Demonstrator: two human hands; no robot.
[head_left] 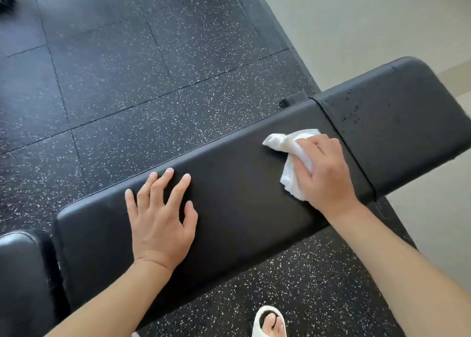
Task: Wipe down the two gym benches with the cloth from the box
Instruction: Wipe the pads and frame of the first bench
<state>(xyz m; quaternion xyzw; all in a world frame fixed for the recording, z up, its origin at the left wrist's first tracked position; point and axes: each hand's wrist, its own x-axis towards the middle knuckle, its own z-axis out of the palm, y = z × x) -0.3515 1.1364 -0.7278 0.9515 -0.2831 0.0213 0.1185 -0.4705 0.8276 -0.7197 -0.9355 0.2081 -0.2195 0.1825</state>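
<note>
My right hand [323, 171] clutching white cloth [290, 155] on black bench [242, 196]; left hand [163, 216] splayed flat, empty; white slipper [267, 321] near, speckled rubber floor [114, 69].

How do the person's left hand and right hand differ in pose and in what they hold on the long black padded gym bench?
The left hand lies flat with its fingers spread, holding nothing; the right hand is curled over the crumpled white cloth. The left hand sits mid-pad on the long black padded gym bench; the right hand is near the seam beside the droplet-speckled shorter pad. Both press down on the same long pad.
</note>
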